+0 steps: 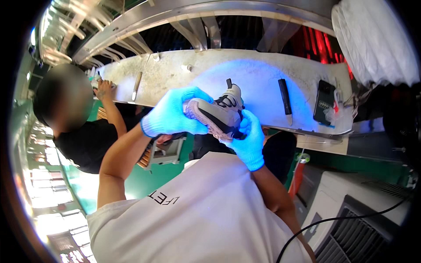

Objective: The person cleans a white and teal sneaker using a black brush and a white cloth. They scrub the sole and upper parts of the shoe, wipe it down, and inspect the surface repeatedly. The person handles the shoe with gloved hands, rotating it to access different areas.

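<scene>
L hand (173,115) clamps shoe (219,115) toe/sole | R hand (249,142) cups heel | light, semi-stiff, likely grippy—hold by sole edges

A worn white bench (175,70) glows blue at its middle; metal racks (131,22) run above it, green floor (149,179) lies below, a grey machine (351,215) stands at its right

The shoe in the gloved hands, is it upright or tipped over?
Tipped: the shoe lies on its side, its sole turned toward the camera, laces facing the workbench.
</scene>
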`<state>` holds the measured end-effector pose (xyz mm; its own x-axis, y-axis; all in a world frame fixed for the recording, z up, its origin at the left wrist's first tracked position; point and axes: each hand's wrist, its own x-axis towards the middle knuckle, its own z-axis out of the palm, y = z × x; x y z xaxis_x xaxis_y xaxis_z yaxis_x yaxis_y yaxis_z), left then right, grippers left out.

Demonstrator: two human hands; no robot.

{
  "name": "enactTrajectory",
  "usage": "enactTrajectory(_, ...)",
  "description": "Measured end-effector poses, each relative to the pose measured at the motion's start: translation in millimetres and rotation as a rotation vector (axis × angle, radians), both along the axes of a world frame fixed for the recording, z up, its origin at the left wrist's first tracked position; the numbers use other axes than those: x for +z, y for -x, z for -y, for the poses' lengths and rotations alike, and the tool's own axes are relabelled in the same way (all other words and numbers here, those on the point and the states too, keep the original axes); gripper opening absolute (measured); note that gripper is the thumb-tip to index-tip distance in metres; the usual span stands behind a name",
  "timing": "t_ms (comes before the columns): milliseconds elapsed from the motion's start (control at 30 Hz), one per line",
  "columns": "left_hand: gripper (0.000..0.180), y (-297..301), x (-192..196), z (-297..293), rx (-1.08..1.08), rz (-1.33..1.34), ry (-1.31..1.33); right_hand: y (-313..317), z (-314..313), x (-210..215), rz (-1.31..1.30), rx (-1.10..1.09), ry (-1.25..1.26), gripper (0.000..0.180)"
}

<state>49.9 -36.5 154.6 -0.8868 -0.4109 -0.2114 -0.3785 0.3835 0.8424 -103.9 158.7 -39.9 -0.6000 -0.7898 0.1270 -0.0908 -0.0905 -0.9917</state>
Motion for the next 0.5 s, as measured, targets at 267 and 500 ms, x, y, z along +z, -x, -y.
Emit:
enactTrajectory(267, 0.086, -0.8, -55.2, -28.1, 0.223, -0.386, -0.067, -1.8, -14.2, 12.5, 0.556, 0.028, -0.105, 0.088)
enactTrajectory(500, 0.068, -14.4, -153.5, -109.2, 0.579, -0.483, -0.971, -9.7, -23.3, -5.5, 0.591, 0.020, -0.067, 0.089)
